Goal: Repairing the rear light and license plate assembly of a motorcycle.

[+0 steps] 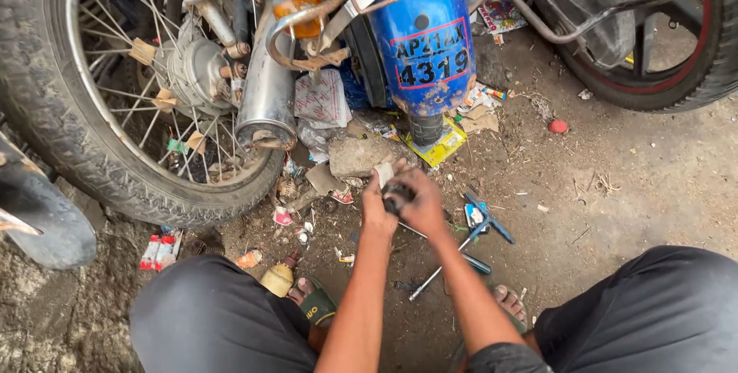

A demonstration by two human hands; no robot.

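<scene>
I'm gripping a small dark stubby metal part [397, 196] with my left hand [378, 212] and right hand [421, 202], both closed around it; looks rigid, heavy-ish, greasy, so I'm holding its ends.

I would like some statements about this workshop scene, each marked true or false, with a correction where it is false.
1. Both hands meet on a small dark part. True.
2. The left hand holds a hammer. False: it is on the dark part, together with the right hand.
3. A blue mudguard hangs above the hands. True.
4. The spoked wheel is at the right of the picture. False: it is at the left.
5. Blue-handled pliers lie on the ground beside the right hand. True.
</scene>
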